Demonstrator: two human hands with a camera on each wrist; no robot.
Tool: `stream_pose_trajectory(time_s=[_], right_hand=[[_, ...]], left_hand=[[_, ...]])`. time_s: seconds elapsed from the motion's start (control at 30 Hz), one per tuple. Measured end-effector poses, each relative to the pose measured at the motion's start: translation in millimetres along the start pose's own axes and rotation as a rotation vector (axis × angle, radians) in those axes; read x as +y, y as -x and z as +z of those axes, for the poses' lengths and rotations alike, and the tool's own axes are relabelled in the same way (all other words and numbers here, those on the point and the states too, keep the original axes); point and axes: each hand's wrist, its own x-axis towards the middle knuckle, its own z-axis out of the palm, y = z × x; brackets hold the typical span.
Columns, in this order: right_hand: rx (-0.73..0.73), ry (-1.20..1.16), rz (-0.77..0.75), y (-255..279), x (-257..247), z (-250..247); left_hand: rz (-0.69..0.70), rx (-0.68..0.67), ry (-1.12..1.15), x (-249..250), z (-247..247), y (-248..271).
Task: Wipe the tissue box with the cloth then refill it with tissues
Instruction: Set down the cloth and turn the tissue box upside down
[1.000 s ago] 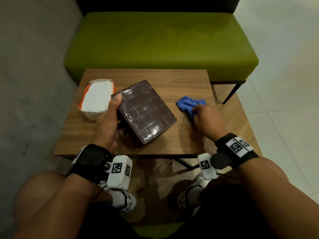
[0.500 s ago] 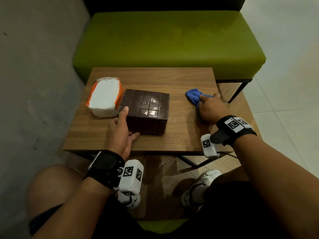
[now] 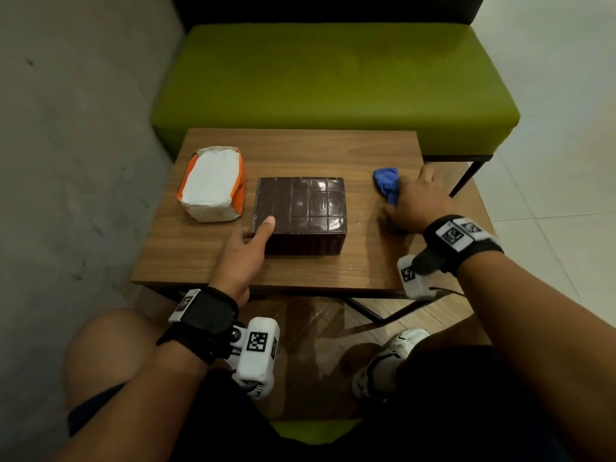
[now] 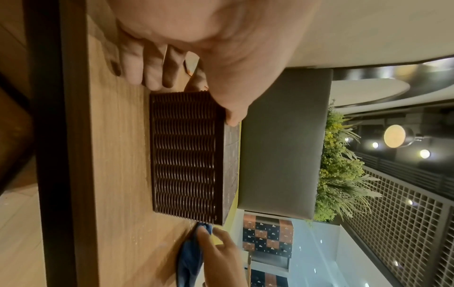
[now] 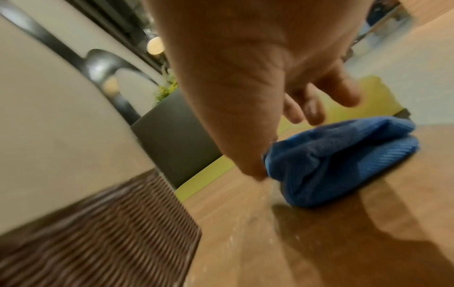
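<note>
The dark brown tissue box (image 3: 300,208) lies flat in the middle of the wooden table (image 3: 300,148). Its ribbed side shows in the left wrist view (image 4: 184,155) and the right wrist view (image 5: 110,233). My left hand (image 3: 256,231) holds the box's near left corner, thumb on the top and fingers (image 4: 137,75) down its end. A crumpled blue cloth (image 3: 386,185) lies to the right of the box. My right hand (image 3: 410,198) hovers over the cloth (image 5: 343,159), fingers loose above it and the thumb tip at its near edge. A white tissue pack in an orange wrapper (image 3: 211,185) sits left of the box.
A green bench (image 3: 333,81) stands right behind the table. A grey wall (image 3: 83,145) closes the left side. My knees and shoes are under the table's near edge. Pale tiled floor (image 3: 550,145) lies to the right.
My left hand has lowered the tilted box flat onto the table and squared it up, keeping hold of its corner. My right hand has stayed over the blue cloth.
</note>
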Motion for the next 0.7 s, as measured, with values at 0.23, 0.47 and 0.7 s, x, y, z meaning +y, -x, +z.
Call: stream_pose_trajectory(time_s=[0.23,0.47,0.7], right_hand=[[0.252,-0.272,-0.071,29.4,-11.6,2.3],[0.126,-0.79,-0.202,73.0,-72.6,0.0],[0.104,-1.08,-0.081,79.8,-82.5,16.5]], left_hand=[[0.15,0.088,0.022,13.9,-5.4,3.4],[0.26,0.073,-0.088,41.4,-8.2,-4.7],[0.204,-0.015,-0.038,49.5,-10.0,-2.5]])
